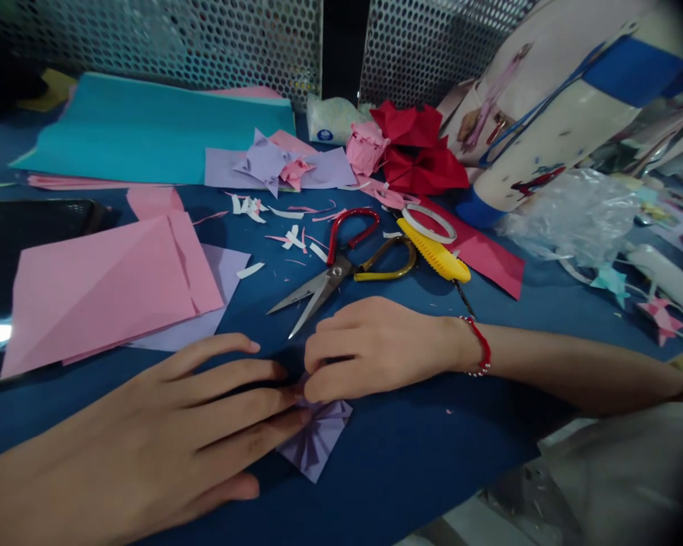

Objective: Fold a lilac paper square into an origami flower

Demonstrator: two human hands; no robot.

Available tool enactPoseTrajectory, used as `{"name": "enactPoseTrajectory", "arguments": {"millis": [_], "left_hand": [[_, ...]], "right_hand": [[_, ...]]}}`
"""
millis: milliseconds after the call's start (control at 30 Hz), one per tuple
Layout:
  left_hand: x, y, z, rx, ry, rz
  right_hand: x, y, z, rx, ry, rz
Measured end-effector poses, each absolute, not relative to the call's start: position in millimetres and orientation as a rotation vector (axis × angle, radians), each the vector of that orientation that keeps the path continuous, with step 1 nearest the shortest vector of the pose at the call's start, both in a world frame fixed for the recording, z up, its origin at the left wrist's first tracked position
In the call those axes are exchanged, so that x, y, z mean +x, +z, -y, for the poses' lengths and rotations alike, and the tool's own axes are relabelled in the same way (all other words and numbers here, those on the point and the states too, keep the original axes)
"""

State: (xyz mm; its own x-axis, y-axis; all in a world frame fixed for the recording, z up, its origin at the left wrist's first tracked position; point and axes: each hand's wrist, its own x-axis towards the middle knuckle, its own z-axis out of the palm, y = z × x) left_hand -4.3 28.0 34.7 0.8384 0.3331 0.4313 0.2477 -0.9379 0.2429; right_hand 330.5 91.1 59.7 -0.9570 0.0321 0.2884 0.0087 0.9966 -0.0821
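My left hand (pixel 165 432) lies flat with its fingers stretched out, the fingertips resting on a small folded purple paper (pixel 319 447) with creases fanning across it. My right hand (pixel 376 349), a red beaded bracelet (pixel 479 345) on its wrist, has its fingers curled and pressed onto the paper's upper edge. Both hands hide that upper part. Just beyond my right hand lie scissors (pixel 337 273) with red and yellow handles, blades parted and pointing toward me. Left of them, pink paper sheets (pixel 114 288) overlap a lilac sheet (pixel 228 280).
White and pink scraps (pixel 290 239) lie behind the scissors. A yellow cutter (pixel 435 250), a tape roll (pixel 429 222), and red paper flowers (pixel 421 163) sit to the right, near a leaning white-and-blue bottle (pixel 569 129). Turquoise paper (pixel 165 125) lies at the back; a dark glossy device (pixel 28 227) is left.
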Motion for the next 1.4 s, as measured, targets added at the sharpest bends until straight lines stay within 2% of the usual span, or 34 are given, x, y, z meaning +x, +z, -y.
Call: {"name": "enactPoseTrajectory", "arguments": {"millis": [167,267,533,800,1133,1267,1400], "left_hand": [[-6.8,31.2,-25.8,2.884,0.697,-0.425],[-6.0,28.4,-25.0,2.907,0.707,-0.408],[0.2,33.4,-26.1,2.853,0.759,-0.433],[-0.5,35.1,-29.6,2.831,0.779,-0.421],[19.1,41.2,-26.5,2.350,0.968,-0.911],[24.9,37.1,-23.9,2.330,0.991,-0.888],[27.6,37.8,-21.2,2.327,1.000,-0.909]], "right_hand": [[323.6,62.8,-94.1,-0.173,0.606,2.924],[321.2,60.0,-90.4,-0.256,0.760,2.878],[322.0,52.1,-80.0,-0.229,0.725,2.755],[324.2,50.8,-89.0,-0.225,0.910,2.745],[317.9,51.0,-83.7,-0.428,1.161,2.444],[315.4,49.9,-81.6,-0.454,1.137,2.442],[314.1,48.2,-79.5,-0.433,0.973,2.525]]}}
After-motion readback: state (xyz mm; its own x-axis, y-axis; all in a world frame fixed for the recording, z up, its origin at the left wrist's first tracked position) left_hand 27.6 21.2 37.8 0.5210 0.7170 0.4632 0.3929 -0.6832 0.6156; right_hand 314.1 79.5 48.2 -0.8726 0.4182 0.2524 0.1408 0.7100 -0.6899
